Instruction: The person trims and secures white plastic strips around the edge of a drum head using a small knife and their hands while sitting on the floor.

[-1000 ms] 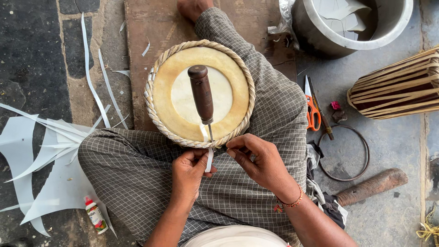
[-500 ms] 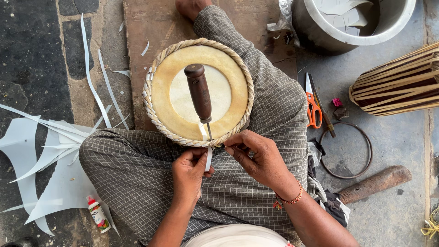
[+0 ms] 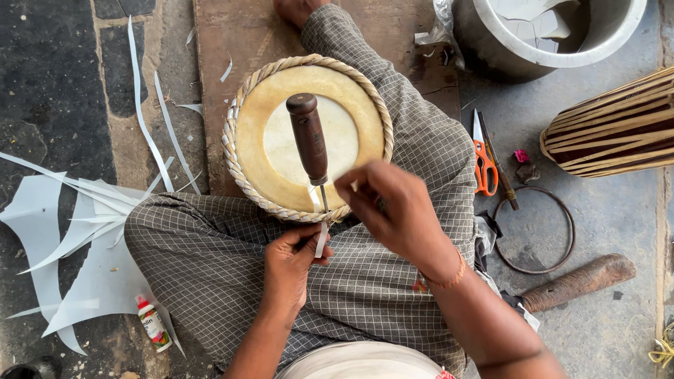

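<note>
A round drum skin [image 3: 274, 144] with a braided rope rim [image 3: 237, 119] rests on my checked-cloth lap. An awl with a dark wooden handle [image 3: 309, 137] is stuck in the near rim, its handle lying over the skin. My left hand [image 3: 288, 270] pinches a thin white strip [image 3: 321, 242] just below the rim, under the awl's metal shaft. My right hand [image 3: 397, 214] hovers to the right of the awl with its fingertips close beside the shaft, and I see nothing held in it.
Orange scissors [image 3: 484, 165], a metal ring [image 3: 533, 228] and a wooden club [image 3: 579, 281] lie on the floor at right. A metal pot [image 3: 562, 42] and a striped drum body [image 3: 618, 130] stand at back right. White cuttings [image 3: 70, 231] and a glue bottle [image 3: 152, 323] lie at left.
My right hand has let go of the strip and lifted up toward the awl's shaft. The left hand still holds the strip in place.
</note>
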